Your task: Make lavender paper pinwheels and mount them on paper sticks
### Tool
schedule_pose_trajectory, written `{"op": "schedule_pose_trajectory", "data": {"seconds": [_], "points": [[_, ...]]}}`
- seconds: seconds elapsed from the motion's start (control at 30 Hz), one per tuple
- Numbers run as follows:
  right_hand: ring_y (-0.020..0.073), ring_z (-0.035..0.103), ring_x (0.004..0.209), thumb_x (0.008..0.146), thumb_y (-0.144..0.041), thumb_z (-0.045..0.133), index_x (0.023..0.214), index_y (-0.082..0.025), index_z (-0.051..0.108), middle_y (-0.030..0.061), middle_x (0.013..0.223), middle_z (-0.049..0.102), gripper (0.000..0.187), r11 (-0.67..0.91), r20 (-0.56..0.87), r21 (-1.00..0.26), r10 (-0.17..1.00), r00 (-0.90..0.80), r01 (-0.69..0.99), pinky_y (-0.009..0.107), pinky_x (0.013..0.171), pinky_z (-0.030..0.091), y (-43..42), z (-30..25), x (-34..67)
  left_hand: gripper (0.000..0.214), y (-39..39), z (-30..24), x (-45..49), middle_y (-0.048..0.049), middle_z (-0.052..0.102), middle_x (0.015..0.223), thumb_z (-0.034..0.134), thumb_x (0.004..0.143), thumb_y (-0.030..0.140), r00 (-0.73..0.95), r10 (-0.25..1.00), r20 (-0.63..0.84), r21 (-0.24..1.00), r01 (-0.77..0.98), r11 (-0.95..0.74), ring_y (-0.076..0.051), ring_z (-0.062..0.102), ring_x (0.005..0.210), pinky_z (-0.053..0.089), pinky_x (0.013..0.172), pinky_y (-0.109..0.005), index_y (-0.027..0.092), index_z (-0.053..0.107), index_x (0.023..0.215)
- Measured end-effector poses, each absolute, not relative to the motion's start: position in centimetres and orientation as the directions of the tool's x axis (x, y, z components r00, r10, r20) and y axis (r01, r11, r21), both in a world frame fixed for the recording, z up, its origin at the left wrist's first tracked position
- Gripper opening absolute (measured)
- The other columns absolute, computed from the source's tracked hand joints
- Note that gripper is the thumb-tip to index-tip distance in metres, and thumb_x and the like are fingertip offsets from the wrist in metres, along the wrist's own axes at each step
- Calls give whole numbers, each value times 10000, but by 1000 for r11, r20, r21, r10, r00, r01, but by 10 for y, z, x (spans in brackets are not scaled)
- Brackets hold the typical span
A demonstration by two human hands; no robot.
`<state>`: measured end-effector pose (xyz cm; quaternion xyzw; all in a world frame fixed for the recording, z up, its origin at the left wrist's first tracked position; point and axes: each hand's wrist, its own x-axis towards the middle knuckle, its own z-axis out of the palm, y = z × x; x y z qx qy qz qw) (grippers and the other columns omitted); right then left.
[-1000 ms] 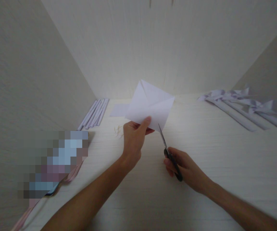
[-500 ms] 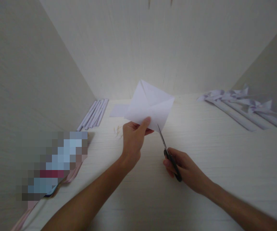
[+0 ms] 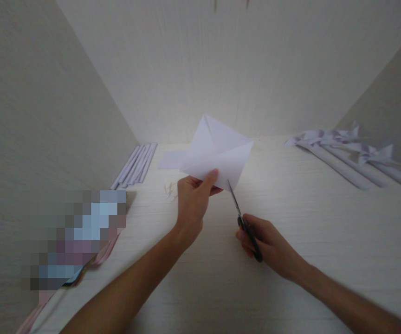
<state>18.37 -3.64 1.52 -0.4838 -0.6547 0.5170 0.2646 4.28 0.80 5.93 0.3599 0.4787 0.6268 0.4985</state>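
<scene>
A white square of paper (image 3: 221, 148) with diagonal creases or cuts is raised above the table, its lower edge pinched between thumb and fingers of my left hand (image 3: 195, 199). My right hand (image 3: 261, 236) is closed round the black handles of a pair of scissors (image 3: 236, 202). The scissor blades point up and away from me, and their tips lie at the paper's near corner, just right of my left thumb. The fingers of my left hand are partly hidden behind the paper.
Several rolled white paper sticks (image 3: 136, 164) lie at the back left, near a flat white paper piece (image 3: 171, 160) and small thin tan bits (image 3: 170, 189). Paper pinwheels on sticks (image 3: 343, 157) lie at the back right. A blurred-out item with a pink strap (image 3: 108, 250) rests left. Pale walls enclose the table.
</scene>
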Motion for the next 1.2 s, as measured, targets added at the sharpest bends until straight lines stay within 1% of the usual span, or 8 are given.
{"op": "schedule_pose_trajectory", "data": {"seconds": [0.2,0.5,0.9,1.03,1.2], "points": [[83,361,446,742,-493,479,585,-206,327,-45,478,395,360,-16,-162,-935,906,-390,354,231,414,252,-37,16,183,244,8,58,42,-40,648,611,680,568,322,-243,970,-21,959,-279,-49,-136,601,582,523,611,-294,93,640,645],[74,344,447,773,-428,463,596,-201,333,-50,485,379,315,5,-151,-930,907,-394,368,226,420,255,-37,13,184,249,8,59,42,-41,652,626,679,569,326,-240,970,-22,958,-281,-48,-136,605,586,521,614,-291,96,641,656],[70,349,442,781,-425,448,589,-198,330,-54,484,377,320,5,-150,-930,907,-393,368,215,415,256,-37,10,184,248,9,58,42,-38,656,635,682,565,318,-241,970,-29,956,-291,-44,-127,604,591,522,611,-273,92,644,663],[68,345,436,782,-429,447,595,-199,332,-56,481,374,318,1,-152,-931,909,-389,366,212,411,255,-36,9,184,269,9,58,42,-40,653,623,686,555,339,-245,969,-32,961,-273,-38,-133,605,586,520,613,-280,91,643,650],[71,346,432,768,-462,455,599,-201,330,-54,480,380,335,-24,-158,-943,912,-380,333,215,405,254,-37,10,183,281,7,58,42,-36,658,620,677,559,368,-228,973,-23,975,-221,-29,-124,600,567,509,570,-246,106,659,659]]}}
